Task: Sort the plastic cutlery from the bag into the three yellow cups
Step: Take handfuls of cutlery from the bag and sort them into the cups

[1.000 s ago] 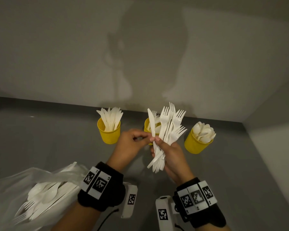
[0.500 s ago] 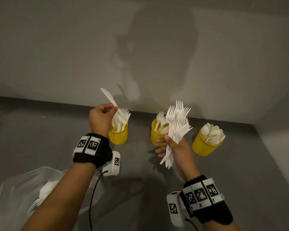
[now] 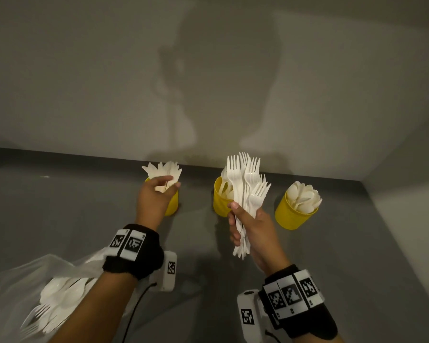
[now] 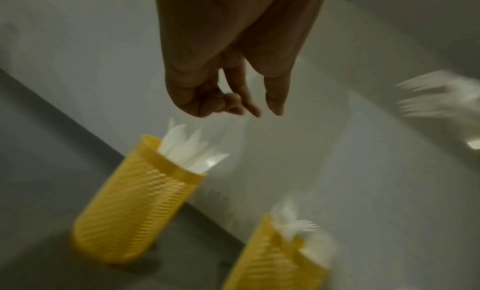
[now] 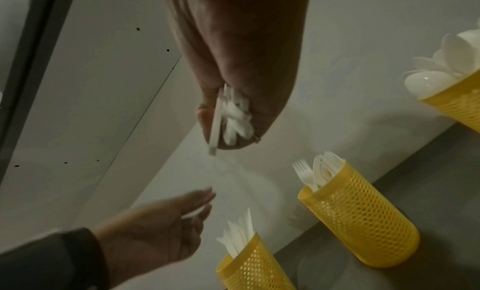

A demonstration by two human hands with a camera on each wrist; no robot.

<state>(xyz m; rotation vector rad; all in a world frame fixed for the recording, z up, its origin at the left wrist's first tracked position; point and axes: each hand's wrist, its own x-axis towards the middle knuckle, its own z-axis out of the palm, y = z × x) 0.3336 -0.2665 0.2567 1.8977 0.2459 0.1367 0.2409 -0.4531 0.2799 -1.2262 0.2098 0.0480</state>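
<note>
Closest, at the bottom left, a clear crinkly plastic bag [image 3: 22,288] lies on the grey bench [image 3: 84,219] with white plastic spoons and forks inside it.

Further on, the right hand [image 3: 252,225] holds a thick bunch of white plastic forks [image 3: 245,191]. Its fingers are wrapped tight around the handles. The forks stand almost straight up, prongs at the top, handle ends poking out below the hand.

The left hand [image 3: 154,196] is over the left yellow mesh cup [image 3: 172,204]. Its fingers are loosely bent and a little apart, and I cannot tell if they touch the white plastic knives [image 3: 165,169] in that cup. The knives fan out with their tips up.

The middle yellow mesh cup [image 3: 221,201] has forks, prongs up. The right yellow mesh cup [image 3: 291,216] is full of white plastic spoons [image 3: 304,196], bowls up. All three cups stand near the grey wall [image 3: 208,70].
</note>
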